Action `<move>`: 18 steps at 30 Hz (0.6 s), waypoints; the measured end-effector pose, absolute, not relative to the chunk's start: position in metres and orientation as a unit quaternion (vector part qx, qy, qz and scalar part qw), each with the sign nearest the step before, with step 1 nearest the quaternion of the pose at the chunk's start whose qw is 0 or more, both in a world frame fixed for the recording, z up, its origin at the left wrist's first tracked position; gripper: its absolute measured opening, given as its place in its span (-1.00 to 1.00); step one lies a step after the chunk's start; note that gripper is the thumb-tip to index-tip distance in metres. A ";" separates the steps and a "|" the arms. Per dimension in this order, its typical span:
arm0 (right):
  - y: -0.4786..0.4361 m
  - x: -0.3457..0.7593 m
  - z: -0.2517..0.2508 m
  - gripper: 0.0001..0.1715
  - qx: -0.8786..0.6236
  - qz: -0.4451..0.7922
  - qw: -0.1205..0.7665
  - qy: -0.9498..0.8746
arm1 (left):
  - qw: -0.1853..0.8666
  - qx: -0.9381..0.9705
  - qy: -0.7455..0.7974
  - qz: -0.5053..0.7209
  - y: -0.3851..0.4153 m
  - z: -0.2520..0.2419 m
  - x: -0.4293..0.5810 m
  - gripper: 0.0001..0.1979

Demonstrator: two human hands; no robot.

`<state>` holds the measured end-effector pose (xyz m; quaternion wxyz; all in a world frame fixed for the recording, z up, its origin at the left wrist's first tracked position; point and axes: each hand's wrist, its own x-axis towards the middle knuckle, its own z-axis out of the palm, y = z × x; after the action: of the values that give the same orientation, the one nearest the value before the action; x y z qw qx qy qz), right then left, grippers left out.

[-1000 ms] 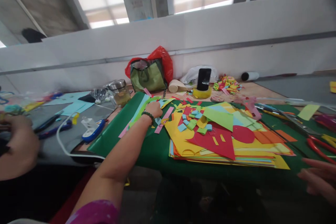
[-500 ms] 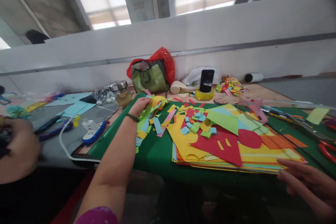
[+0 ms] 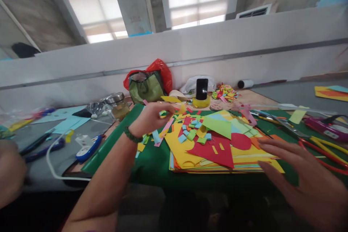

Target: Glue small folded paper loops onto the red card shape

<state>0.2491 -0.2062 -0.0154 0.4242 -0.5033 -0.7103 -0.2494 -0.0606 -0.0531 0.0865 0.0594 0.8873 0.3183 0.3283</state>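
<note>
My left hand, with a dark green bead bracelet at the wrist, is raised over the paper scraps. Its fingers are closed on a yellow paper piece, which sticks out past the knuckles. To its right lies a stack of yellow sheets, bearing cut red paper, a red oval, green paper and small curled strips. My right hand hovers at the stack's right edge, thumb and fingers apart, holding nothing.
Along the wall stand a green bag, a glass jar and a phone on a yellow tape roll. A pink glue gun and scissors lie at right. A co-worker's blurred hand is at far left.
My left hand has lifted and moved right from the scraps, bringing up yellow paper. My right hand has come further in over the stack's edge. The view has shifted to the right.
</note>
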 end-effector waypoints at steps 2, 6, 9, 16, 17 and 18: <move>-0.202 0.228 -0.002 -0.40 -0.419 -0.316 0.412 -0.744 | -0.076 0.935 0.233 0.257 -0.090 0.082 -0.032 -0.81; -0.198 0.216 -0.002 -0.49 -0.364 -0.335 0.363 -0.789 | -0.275 0.915 0.118 0.271 -0.154 0.051 0.006 -0.81; -0.197 0.230 -0.017 -0.58 -0.354 -0.303 0.346 -0.814 | -0.316 0.891 0.134 0.298 -0.177 0.025 0.014 -0.85; -0.197 0.250 -0.043 -0.61 -0.358 -0.252 0.355 -0.826 | -0.132 0.943 0.239 0.191 -0.134 0.024 -0.013 -0.77; -0.198 0.250 -0.044 -0.62 -0.366 -0.248 0.365 -0.819 | -0.118 0.925 0.318 0.169 -0.113 0.030 -0.023 -0.76; -0.198 0.250 -0.045 -0.64 -0.376 -0.247 0.375 -0.811 | -0.117 0.891 0.413 0.148 -0.089 0.035 -0.033 -0.76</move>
<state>0.2499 -0.1982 -0.0449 0.3751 -0.3756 -0.8106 -0.2474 -0.0329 -0.0888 0.0354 -0.1172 0.8910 0.4131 0.1475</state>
